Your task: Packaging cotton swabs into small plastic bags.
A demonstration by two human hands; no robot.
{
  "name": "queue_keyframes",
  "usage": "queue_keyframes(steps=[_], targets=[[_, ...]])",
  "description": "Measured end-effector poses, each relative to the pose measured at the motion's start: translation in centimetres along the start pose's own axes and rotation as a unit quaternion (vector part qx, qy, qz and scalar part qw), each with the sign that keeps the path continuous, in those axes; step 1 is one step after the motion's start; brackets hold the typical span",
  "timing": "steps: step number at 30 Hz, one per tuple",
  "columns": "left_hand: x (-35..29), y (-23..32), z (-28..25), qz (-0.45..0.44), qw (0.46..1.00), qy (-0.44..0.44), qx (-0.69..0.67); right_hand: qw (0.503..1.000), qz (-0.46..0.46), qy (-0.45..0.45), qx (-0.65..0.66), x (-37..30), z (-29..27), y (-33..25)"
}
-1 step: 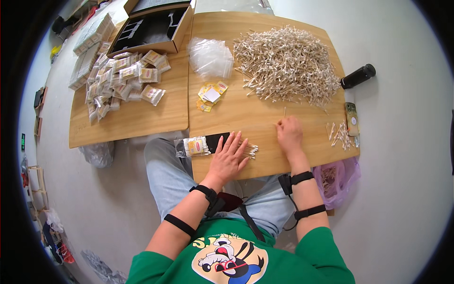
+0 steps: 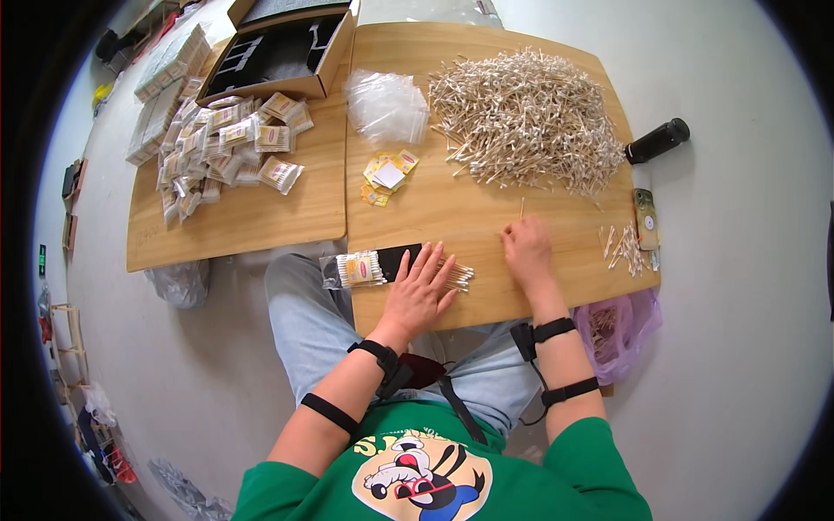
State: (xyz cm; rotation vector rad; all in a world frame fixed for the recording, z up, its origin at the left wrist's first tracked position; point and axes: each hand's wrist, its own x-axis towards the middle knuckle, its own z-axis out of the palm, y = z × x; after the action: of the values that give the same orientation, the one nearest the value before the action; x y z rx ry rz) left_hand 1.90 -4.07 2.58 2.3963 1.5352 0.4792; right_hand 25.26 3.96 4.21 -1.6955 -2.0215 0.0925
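My left hand (image 2: 419, 291) lies flat with fingers spread across a black strip (image 2: 395, 260) and a row of cotton swabs (image 2: 460, 278), whose tips stick out on its right. Left of the strip, a clear plastic bag (image 2: 330, 271) holds swabs and a yellow-and-white label card (image 2: 359, 269); it overhangs the table's edge. My right hand (image 2: 527, 252) rests on the wood farther right, its fingers curled together. A single cotton swab (image 2: 522, 207) points away just beyond its knuckles, its near end hidden; whether the fingers grip it is unclear.
A big heap of cotton swabs (image 2: 530, 117) covers the far right. Clear bags (image 2: 388, 106) and label cards (image 2: 387, 175) lie left of it. Filled packs (image 2: 230, 143) pile up beside an open carton (image 2: 326, 78). A black bottle (image 2: 658, 141), phone (image 2: 645, 221) and loose swabs (image 2: 624, 247) line the right edge.
My right hand has shifted slightly left. My left hand and the things under it stay where they were.
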Motion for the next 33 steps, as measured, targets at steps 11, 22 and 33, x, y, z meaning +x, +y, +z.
queue_keyframes(steps=[11,22,33], targets=[[-0.4,-0.3,-0.1,0.015,1.000,-0.011,-0.017,0.982,0.133,0.086,-0.099,-1.9,-2.3,6.9],[-0.4,-0.4,0.1,0.001,0.999,0.008,-0.039,0.998,0.028,-0.022,0.044,0.4,3.7,-1.4],[-0.4,-0.3,0.2,-0.005,1.000,0.013,-0.013,0.984,0.016,-0.053,0.169,-5.9,0.1,-7.0]])
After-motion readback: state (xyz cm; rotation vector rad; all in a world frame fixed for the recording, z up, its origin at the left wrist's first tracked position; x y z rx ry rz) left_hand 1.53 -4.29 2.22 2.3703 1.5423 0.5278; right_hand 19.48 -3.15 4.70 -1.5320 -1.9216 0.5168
